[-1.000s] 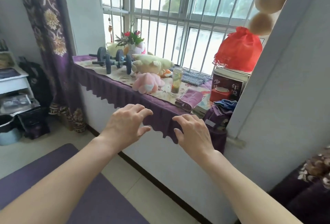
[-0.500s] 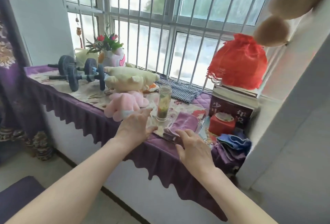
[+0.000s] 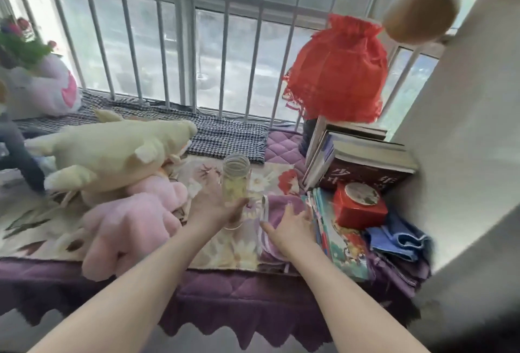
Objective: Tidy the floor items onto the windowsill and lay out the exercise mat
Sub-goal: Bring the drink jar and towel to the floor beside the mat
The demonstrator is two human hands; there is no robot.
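Left hand (image 3: pixel 216 206) wraps its fingers around the lower part of a clear glass jar (image 3: pixel 236 181) that stands upright on the flowered cloth of the windowsill (image 3: pixel 253 290), its long axis vertical and its open mouth facing up; yellowish contents fill its lower half. Right hand (image 3: pixel 289 226) lies flat with fingers spread on a folded purple towel (image 3: pixel 281 206) just right of the jar, gripping nothing. A pink plush toy (image 3: pixel 129 226) sits close on the left of the left wrist, with a pale yellow plush toy (image 3: pixel 112 150) lying on top of it, its length running left to right. Right of the towel, flat picture books (image 3: pixel 340 243) lie beside a red round-lidded box (image 3: pixel 360 206) and a folded blue cloth (image 3: pixel 396 237). Behind these, a stack of books (image 3: pixel 365 161) carries a red fabric bag (image 3: pixel 337 71). A checked cloth (image 3: pixel 225 136) lies behind the jar, against the window bars (image 3: pixel 185 51). A white and pink flower vase (image 3: pixel 42 91) stands at far left. Motion blur softens much of the view.
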